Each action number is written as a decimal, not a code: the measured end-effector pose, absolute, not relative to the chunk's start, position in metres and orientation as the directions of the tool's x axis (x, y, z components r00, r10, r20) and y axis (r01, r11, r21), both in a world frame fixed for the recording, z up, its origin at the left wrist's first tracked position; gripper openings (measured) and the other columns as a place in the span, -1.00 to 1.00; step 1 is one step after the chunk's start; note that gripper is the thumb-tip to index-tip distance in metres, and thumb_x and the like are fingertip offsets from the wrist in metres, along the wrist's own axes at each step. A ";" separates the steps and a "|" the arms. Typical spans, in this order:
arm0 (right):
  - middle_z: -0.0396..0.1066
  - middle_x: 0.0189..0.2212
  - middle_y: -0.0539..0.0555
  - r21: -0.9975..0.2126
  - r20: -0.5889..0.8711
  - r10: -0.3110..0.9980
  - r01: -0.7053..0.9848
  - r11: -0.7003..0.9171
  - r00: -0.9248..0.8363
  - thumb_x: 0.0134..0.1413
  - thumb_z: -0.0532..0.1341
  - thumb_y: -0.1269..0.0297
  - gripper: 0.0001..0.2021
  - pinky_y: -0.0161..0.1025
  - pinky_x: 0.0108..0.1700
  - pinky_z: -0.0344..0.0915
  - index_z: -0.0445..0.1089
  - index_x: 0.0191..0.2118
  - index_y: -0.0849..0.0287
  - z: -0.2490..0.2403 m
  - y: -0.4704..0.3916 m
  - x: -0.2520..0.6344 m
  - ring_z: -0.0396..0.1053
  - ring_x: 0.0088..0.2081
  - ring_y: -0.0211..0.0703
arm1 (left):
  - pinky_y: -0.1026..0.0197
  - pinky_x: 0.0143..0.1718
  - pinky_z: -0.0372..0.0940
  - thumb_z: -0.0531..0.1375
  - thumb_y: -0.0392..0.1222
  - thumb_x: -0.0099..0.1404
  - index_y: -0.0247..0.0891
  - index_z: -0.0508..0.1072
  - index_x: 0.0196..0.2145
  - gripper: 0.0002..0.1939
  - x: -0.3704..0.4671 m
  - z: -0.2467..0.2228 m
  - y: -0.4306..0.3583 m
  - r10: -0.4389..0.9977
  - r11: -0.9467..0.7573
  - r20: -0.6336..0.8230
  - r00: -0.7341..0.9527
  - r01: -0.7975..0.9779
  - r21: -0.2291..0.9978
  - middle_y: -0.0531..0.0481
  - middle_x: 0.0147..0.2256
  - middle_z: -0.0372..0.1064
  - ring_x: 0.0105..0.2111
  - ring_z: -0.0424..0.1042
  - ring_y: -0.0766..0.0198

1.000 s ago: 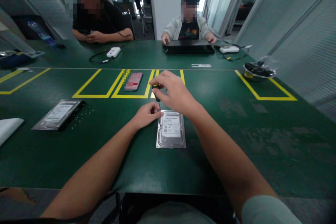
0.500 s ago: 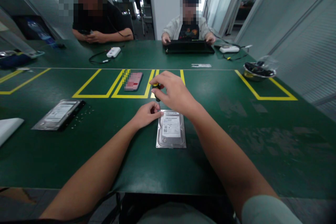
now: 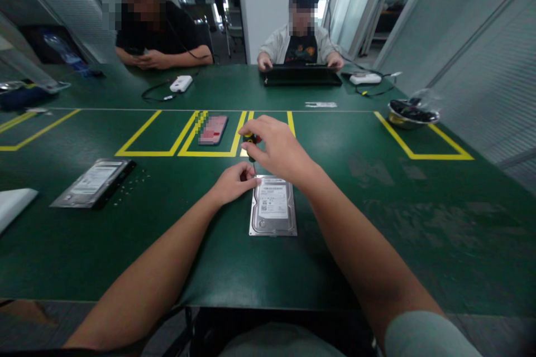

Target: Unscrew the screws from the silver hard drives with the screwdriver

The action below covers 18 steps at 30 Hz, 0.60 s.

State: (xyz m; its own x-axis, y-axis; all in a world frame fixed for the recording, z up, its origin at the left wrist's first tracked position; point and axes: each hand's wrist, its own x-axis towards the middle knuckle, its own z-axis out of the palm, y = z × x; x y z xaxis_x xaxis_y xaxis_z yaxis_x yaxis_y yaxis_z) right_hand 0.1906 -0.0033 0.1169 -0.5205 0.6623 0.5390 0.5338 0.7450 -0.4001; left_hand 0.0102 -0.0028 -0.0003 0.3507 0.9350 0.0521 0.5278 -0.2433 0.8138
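A silver hard drive (image 3: 273, 209) with a white label lies flat on the green table in front of me. My right hand (image 3: 272, 142) is closed around the dark handle of a small screwdriver (image 3: 250, 148) with a yellow band. The screwdriver stands nearly upright, its thin shaft pointing down to the drive's far left corner. At that same corner is my left hand (image 3: 235, 183), fingers curled and thumb over the drive's edge, gripping it close to the shaft. The screwdriver's tip is too small to make out.
To the left lies another hard drive (image 3: 92, 183), with several tiny screws (image 3: 125, 188) scattered beside it. A phone (image 3: 213, 130) sits inside yellow tape. At the right stands a bowl (image 3: 414, 114) of dark items. Two people sit across the table, one holding a black tablet-like device (image 3: 304, 75).
My right hand has shifted very slightly on the screwdriver. The hard drive and my left hand stay in place.
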 end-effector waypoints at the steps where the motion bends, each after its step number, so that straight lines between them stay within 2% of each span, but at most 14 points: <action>1: 0.38 -0.24 0.06 -0.395 0.534 0.665 0.541 0.742 -0.523 0.16 0.19 0.39 -0.87 -0.22 -0.09 0.17 0.40 -0.16 0.18 0.117 -0.003 0.191 0.29 -0.19 -0.15 | 0.25 -0.42 0.12 0.28 0.08 0.17 -0.26 0.34 -0.32 -0.65 0.010 0.000 -0.003 0.936 -0.241 0.051 0.350 0.525 0.817 0.11 -0.47 0.27 -0.47 0.22 0.32; 5: 0.41 -0.20 0.09 -0.379 0.523 0.664 0.552 0.743 -0.535 0.17 0.19 0.39 -0.83 -0.22 -0.08 0.18 0.40 -0.12 0.20 0.118 -0.004 0.191 0.32 -0.19 -0.15 | 0.24 -0.41 0.13 0.29 0.07 0.17 -0.25 0.34 -0.32 -0.65 0.010 0.000 -0.003 0.936 -0.241 0.051 0.349 0.527 0.815 0.11 -0.46 0.27 -0.46 0.23 0.32; 11: 0.43 -0.06 0.14 -0.331 0.463 0.675 0.594 0.733 -0.574 0.15 0.16 0.45 -0.65 -0.14 -0.02 0.21 0.30 0.07 0.17 0.119 -0.008 0.192 0.34 -0.08 -0.07 | 0.24 -0.42 0.15 0.28 0.08 0.16 -0.25 0.34 -0.32 -0.66 0.010 0.000 -0.003 0.938 -0.238 0.050 0.343 0.531 0.813 0.10 -0.46 0.29 -0.46 0.25 0.31; 14: 0.41 -0.01 0.15 -0.324 0.490 0.658 0.581 0.747 -0.573 0.16 0.15 0.46 -0.59 -0.13 0.00 0.23 0.25 0.14 0.17 0.127 -0.013 0.195 0.35 -0.07 -0.06 | 0.24 -0.41 0.15 0.28 0.06 0.16 -0.25 0.35 -0.29 -0.66 0.010 0.001 -0.003 0.938 -0.235 0.046 0.343 0.533 0.813 0.09 -0.45 0.30 -0.45 0.26 0.30; 18: 0.40 -0.06 0.15 -0.311 0.557 0.654 0.603 0.735 -0.512 0.17 0.17 0.41 -0.67 -0.13 -0.01 0.24 0.31 0.06 0.20 0.144 -0.024 0.202 0.34 -0.07 -0.05 | 0.24 -0.42 0.16 0.28 0.05 0.16 -0.25 0.37 -0.25 -0.65 0.010 0.000 -0.003 0.939 -0.216 0.027 0.342 0.528 0.821 0.08 -0.44 0.33 -0.46 0.28 0.30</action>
